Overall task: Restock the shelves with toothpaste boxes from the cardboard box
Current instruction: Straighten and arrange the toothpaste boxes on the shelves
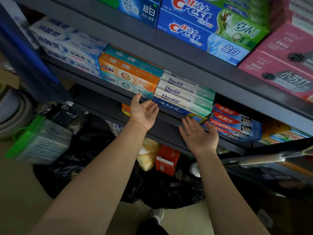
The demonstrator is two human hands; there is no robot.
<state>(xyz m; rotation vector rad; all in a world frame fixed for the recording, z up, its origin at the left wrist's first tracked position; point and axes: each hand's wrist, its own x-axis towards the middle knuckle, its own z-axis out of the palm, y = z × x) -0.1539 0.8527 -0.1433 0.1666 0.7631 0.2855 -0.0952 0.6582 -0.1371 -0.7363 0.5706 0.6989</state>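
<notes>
Head view, looking forward and down, close to shelves [169, 119]

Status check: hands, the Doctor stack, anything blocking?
Left hand and right hand open, empty. Both at the shelf edge under the Doctor stack. Nothing blocking.

Both bare forearms reach up from the frame's bottom; left hand [143, 111] and right hand [199, 134] at centre, palms up, fingers relaxed.

Crest boxes [199, 29], Doctor boxes [184, 92], Colgate box [233, 128]
</notes>
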